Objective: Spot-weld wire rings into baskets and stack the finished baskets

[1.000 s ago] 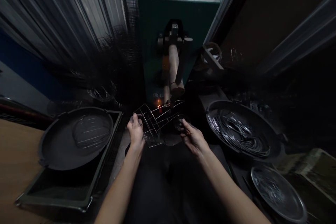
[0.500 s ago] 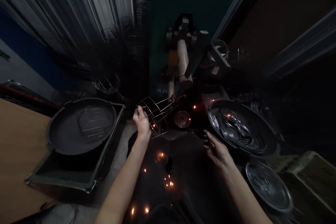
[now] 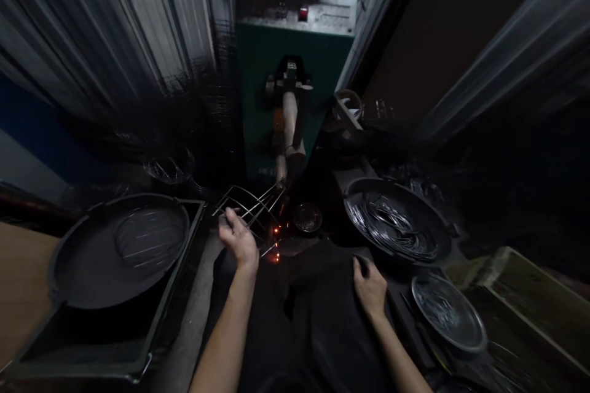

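My left hand (image 3: 238, 239) grips a half-formed wire frame (image 3: 251, 204) and holds its far end up against the copper electrode arm (image 3: 289, 129) of a green welding machine (image 3: 295, 61). A few orange sparks glow just below the frame. My right hand (image 3: 369, 285) rests lower right on my dark lap, its fingers curled loosely, with nothing visible in them. A small round metal dish (image 3: 308, 217) sits between the two hands, under the electrode.
A large dark pan (image 3: 83, 282) with finished wire baskets sits in a tray at the left. To the right stand a pan of loose wire pieces (image 3: 391, 227) and a smaller dish of wires (image 3: 448, 313). Corrugated metal walls close in on both sides.
My right hand has let go of the wire frame and drawn back to my lap. My left hand keeps the frame at the electrode, and the sparks have mostly died down.
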The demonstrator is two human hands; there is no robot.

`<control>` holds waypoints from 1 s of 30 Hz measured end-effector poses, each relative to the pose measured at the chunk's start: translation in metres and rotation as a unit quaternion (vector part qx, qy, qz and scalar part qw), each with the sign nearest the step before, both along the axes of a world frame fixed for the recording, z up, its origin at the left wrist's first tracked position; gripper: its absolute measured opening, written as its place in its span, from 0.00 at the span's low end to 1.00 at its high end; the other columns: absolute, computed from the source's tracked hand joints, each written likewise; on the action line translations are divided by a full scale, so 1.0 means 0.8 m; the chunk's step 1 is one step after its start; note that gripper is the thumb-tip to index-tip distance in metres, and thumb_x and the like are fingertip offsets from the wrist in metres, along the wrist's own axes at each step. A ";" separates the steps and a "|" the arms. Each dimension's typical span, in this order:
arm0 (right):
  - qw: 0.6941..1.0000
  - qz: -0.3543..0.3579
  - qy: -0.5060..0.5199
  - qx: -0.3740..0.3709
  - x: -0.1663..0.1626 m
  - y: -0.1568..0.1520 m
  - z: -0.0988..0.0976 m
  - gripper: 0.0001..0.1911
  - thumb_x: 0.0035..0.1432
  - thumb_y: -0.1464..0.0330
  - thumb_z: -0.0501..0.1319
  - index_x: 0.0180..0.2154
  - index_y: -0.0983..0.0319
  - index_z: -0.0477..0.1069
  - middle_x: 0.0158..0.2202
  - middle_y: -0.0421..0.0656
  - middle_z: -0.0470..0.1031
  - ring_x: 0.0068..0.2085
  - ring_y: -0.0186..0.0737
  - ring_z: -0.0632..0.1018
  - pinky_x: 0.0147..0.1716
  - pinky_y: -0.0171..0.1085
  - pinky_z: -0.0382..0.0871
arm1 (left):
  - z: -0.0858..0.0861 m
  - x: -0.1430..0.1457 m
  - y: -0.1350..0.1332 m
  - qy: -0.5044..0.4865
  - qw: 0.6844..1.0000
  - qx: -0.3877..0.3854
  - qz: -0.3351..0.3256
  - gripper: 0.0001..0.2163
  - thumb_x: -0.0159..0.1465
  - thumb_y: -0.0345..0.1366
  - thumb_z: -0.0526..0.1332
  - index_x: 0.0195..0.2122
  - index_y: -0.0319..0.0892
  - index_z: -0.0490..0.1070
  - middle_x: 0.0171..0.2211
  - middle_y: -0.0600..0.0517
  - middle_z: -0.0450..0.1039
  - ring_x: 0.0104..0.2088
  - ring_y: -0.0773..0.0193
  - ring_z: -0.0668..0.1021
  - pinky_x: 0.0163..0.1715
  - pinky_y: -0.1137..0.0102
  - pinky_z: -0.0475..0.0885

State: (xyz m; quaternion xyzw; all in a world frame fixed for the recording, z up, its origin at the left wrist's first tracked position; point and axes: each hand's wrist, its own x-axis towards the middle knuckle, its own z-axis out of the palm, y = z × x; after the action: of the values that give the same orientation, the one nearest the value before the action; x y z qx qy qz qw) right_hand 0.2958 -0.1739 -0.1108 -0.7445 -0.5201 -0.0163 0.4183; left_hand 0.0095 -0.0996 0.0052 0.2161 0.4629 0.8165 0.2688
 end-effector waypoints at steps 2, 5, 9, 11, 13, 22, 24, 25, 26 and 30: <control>1.000 -0.004 -0.018 -0.008 -0.001 0.002 0.001 0.31 0.58 0.48 0.45 0.39 0.66 0.73 0.39 0.55 0.76 0.38 0.50 0.76 0.40 0.43 0.66 | 0.003 0.003 -0.005 0.049 0.999 0.000 0.023 0.18 0.62 0.51 0.53 0.30 0.39 0.66 0.16 0.61 0.52 0.16 0.75 0.57 0.17 0.76 0.52; 0.999 -0.014 -0.047 -0.018 -0.002 0.003 0.001 0.32 0.59 0.50 0.42 0.40 0.67 0.73 0.38 0.55 0.76 0.37 0.49 0.76 0.37 0.41 0.66 | 0.006 0.003 -0.002 0.057 0.998 0.002 0.014 0.18 0.63 0.50 0.52 0.30 0.39 0.66 0.15 0.61 0.50 0.15 0.75 0.55 0.17 0.76 0.50; 0.997 -0.022 -0.072 0.001 -0.003 0.005 -0.005 0.35 0.60 0.48 0.41 0.39 0.67 0.75 0.36 0.53 0.76 0.33 0.46 0.75 0.32 0.39 0.65 | 0.004 0.000 0.011 0.005 1.000 0.013 -0.016 0.18 0.61 0.52 0.54 0.29 0.39 0.65 0.16 0.62 0.49 0.16 0.76 0.55 0.16 0.76 0.49; 0.996 -0.026 -0.085 0.011 -0.003 0.007 -0.008 0.35 0.60 0.48 0.40 0.38 0.67 0.75 0.35 0.53 0.76 0.31 0.45 0.75 0.30 0.38 0.64 | 0.002 -0.001 0.017 -0.015 1.000 0.008 -0.023 0.19 0.60 0.53 0.55 0.29 0.39 0.65 0.16 0.62 0.50 0.16 0.76 0.55 0.16 0.76 0.50; 0.995 -0.029 -0.098 0.017 -0.003 0.009 -0.011 0.35 0.61 0.48 0.40 0.38 0.67 0.75 0.34 0.52 0.76 0.30 0.44 0.75 0.29 0.38 0.63 | 0.000 -0.003 0.021 -0.031 0.999 -0.002 -0.027 0.19 0.58 0.54 0.56 0.29 0.39 0.65 0.16 0.62 0.50 0.15 0.76 0.55 0.16 0.76 0.49; 0.993 -0.040 -0.109 0.026 -0.008 0.004 -0.010 0.35 0.61 0.48 0.40 0.38 0.67 0.75 0.34 0.52 0.76 0.31 0.44 0.75 0.29 0.38 0.63 | -0.003 -0.009 0.026 -0.061 0.996 0.002 -0.060 0.20 0.56 0.54 0.58 0.29 0.38 0.66 0.16 0.61 0.52 0.16 0.76 0.57 0.16 0.77 0.51; 0.993 -0.037 -0.103 0.035 -0.006 0.004 -0.010 0.35 0.61 0.48 0.40 0.37 0.67 0.75 0.34 0.52 0.76 0.32 0.45 0.75 0.31 0.39 0.63 | -0.003 -0.010 0.027 -0.059 0.996 0.005 -0.062 0.20 0.56 0.54 0.57 0.29 0.38 0.66 0.16 0.62 0.52 0.16 0.76 0.56 0.16 0.77 0.51; 0.994 -0.040 -0.098 0.042 -0.003 0.004 -0.009 0.36 0.61 0.48 0.40 0.37 0.68 0.75 0.33 0.53 0.76 0.32 0.46 0.75 0.31 0.39 0.64 | -0.004 -0.009 0.028 -0.061 0.996 0.004 -0.065 0.20 0.56 0.55 0.57 0.28 0.39 0.65 0.16 0.62 0.51 0.16 0.76 0.56 0.16 0.77 0.50; 0.993 -0.047 -0.093 0.049 0.002 0.004 -0.007 0.36 0.61 0.47 0.40 0.37 0.69 0.74 0.33 0.54 0.76 0.32 0.46 0.74 0.32 0.40 0.64 | -0.006 -0.008 0.028 -0.065 0.996 0.003 -0.068 0.20 0.56 0.55 0.57 0.28 0.39 0.64 0.15 0.62 0.51 0.16 0.76 0.56 0.16 0.77 0.49; 0.988 -0.052 -0.133 0.062 0.024 0.006 0.013 0.37 0.61 0.48 0.40 0.40 0.71 0.73 0.34 0.57 0.73 0.35 0.51 0.74 0.35 0.45 0.66 | -0.026 0.003 0.006 -0.084 0.994 -0.019 -0.064 0.20 0.56 0.55 0.58 0.26 0.41 0.62 0.16 0.61 0.51 0.16 0.76 0.56 0.17 0.76 0.50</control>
State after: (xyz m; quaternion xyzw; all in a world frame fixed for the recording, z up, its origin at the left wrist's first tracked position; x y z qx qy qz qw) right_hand 0.3146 -0.1694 -0.1002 -0.7345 -0.5293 -0.1693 0.3896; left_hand 0.0119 -0.0945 -0.0152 0.1704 0.4392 0.8042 0.3625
